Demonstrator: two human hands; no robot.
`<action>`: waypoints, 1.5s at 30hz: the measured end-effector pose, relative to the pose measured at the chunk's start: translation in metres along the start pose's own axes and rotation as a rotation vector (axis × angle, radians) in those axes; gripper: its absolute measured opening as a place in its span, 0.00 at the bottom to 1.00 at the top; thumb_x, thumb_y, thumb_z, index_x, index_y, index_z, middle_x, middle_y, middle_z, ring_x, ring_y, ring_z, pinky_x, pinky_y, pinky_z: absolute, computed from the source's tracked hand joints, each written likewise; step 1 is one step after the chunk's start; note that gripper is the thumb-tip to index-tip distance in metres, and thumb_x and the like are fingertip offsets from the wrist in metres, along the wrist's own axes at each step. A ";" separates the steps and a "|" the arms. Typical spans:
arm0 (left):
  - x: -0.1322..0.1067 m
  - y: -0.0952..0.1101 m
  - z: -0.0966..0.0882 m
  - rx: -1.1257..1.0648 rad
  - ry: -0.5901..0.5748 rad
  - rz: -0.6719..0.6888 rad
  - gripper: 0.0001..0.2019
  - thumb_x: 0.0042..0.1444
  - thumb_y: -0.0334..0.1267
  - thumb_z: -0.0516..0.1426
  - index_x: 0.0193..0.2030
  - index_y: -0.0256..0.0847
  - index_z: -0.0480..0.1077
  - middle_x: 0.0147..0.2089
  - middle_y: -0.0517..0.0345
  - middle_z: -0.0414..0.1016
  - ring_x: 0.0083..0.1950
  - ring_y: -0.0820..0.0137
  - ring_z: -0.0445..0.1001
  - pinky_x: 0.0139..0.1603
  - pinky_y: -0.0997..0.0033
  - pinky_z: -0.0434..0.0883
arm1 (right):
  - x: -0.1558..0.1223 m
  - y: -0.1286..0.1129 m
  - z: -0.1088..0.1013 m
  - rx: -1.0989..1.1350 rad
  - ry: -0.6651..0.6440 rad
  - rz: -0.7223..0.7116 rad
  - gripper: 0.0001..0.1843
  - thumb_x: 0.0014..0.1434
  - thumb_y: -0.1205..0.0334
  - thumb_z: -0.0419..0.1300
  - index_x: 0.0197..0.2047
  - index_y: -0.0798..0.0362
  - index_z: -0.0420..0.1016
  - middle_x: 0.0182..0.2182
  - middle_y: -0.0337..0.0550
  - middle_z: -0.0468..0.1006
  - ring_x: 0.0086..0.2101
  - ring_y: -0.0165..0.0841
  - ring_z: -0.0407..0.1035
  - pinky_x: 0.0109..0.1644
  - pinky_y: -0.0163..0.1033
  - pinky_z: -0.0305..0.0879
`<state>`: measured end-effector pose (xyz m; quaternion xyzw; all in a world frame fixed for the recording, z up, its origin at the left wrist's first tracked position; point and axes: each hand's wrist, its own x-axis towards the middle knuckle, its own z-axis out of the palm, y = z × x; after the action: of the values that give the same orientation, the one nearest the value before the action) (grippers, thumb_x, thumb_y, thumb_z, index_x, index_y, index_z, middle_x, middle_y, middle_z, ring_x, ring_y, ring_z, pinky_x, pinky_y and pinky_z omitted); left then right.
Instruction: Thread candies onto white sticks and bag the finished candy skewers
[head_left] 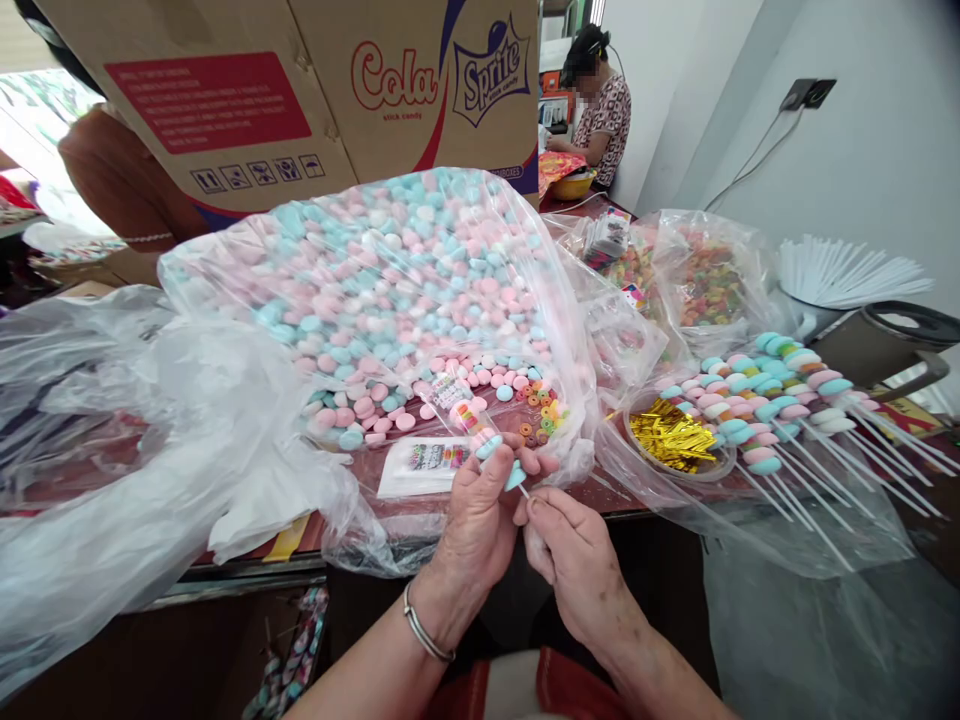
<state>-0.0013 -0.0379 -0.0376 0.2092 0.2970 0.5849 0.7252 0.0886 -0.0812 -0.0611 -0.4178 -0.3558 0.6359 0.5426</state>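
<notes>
L hand (478,520): thumb and fingers pinching candy skewer (487,446) at its blue discs; skewer held upright-ish, tilted L, over front edge of worktop (361,472). R hand (576,550): fingertips pinching white stick (524,492) at skewer's lower end. Clear printed wrapper (450,390) at skewer's upper end.

Adj. to L hand: flat printed pouches (426,466) on worktop. Behind hands: lg. clear bag (564,300) w/ pink, blue and white candies (405,270); ring candies (541,408) near its mouth. R side: round tub (699,476) w/ gold twist ties (670,434); assembled skewers (769,392) piled beside it, sticks pointing fwd/R. Spare white sticks (851,270) beyond, far R. Rear: Cola/Sprite carton (427,130); co-worker (609,118) in patterned shirt.
</notes>
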 end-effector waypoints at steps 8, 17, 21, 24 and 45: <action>0.020 0.041 -0.001 0.036 0.164 0.160 0.09 0.55 0.39 0.62 0.36 0.34 0.73 0.25 0.60 0.73 0.30 0.69 0.77 0.38 0.66 0.76 | -0.004 -0.002 -0.012 -0.332 -0.111 -0.065 0.14 0.64 0.58 0.49 0.31 0.55 0.68 0.14 0.29 0.56 0.16 0.24 0.49 0.20 0.32 0.45; 0.025 0.041 0.003 -0.063 0.362 0.139 0.10 0.60 0.36 0.56 0.29 0.34 0.69 0.22 0.60 0.71 0.24 0.73 0.74 0.34 0.66 0.77 | -0.004 0.007 -0.012 -1.261 0.114 -0.972 0.10 0.63 0.73 0.49 0.38 0.61 0.72 0.18 0.39 0.71 0.19 0.29 0.60 0.28 0.37 0.53; 0.021 0.034 0.005 -0.056 0.298 0.112 0.10 0.55 0.36 0.62 0.27 0.35 0.67 0.22 0.63 0.70 0.22 0.75 0.71 0.33 0.68 0.76 | -0.002 0.012 -0.009 -1.295 0.167 -0.965 0.10 0.64 0.72 0.49 0.36 0.59 0.72 0.18 0.39 0.71 0.20 0.29 0.62 0.28 0.37 0.53; 0.016 0.026 0.006 -0.022 0.288 0.102 0.11 0.52 0.39 0.64 0.27 0.35 0.67 0.23 0.64 0.69 0.20 0.77 0.70 0.33 0.69 0.76 | 0.000 0.014 -0.006 -1.265 0.197 -0.943 0.11 0.63 0.73 0.49 0.33 0.57 0.71 0.18 0.39 0.70 0.20 0.29 0.62 0.29 0.37 0.52; 0.020 0.028 -0.002 -0.007 0.367 0.072 0.13 0.56 0.38 0.61 0.25 0.33 0.68 0.21 0.61 0.71 0.22 0.75 0.72 0.29 0.72 0.74 | 0.000 0.001 -0.002 -0.168 -0.013 0.047 0.15 0.63 0.55 0.50 0.28 0.54 0.67 0.12 0.28 0.55 0.15 0.23 0.46 0.19 0.31 0.41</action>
<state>-0.0202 -0.0124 -0.0242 0.1072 0.4146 0.6399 0.6381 0.0898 -0.0810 -0.0629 -0.4657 -0.4015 0.6191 0.4884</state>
